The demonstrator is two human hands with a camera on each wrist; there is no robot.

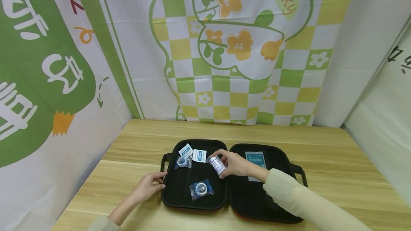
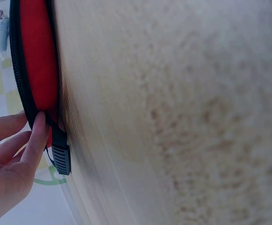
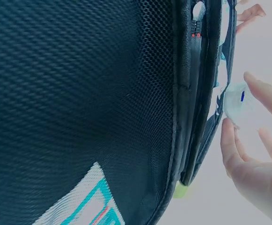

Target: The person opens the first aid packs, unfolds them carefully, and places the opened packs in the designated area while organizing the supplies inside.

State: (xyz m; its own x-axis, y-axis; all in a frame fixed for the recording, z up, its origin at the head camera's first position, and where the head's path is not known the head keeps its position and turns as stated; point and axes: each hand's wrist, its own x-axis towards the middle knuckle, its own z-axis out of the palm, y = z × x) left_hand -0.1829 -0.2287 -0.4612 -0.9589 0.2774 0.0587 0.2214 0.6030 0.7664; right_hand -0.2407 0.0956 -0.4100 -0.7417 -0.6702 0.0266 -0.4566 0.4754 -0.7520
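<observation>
A black-lined case (image 1: 179,195) with a red outer shell (image 2: 38,51) lies unfolded on the table. My right hand (image 1: 236,164) holds a white printed bandage roll (image 1: 218,165) in clear wrap between thumb and fingers, over the inner side of the left half. In the right wrist view, the right hand (image 3: 257,154) has the pale roll (image 3: 237,104) at its fingertips. The fingers of my left hand (image 1: 148,187) touch the left rim beside the carry handle (image 1: 164,159); in the left wrist view, the left hand (image 2: 14,164) rests fingertips against the zipped edge.
In the left half lie two bagged tape rolls (image 1: 201,189) and two small white-and-blue sachets (image 1: 199,155). A teal-and-white packet (image 1: 255,159) sits in the right half, behind mesh. The wooden table (image 1: 106,184) meets a patterned curtain (image 1: 221,95) at the back.
</observation>
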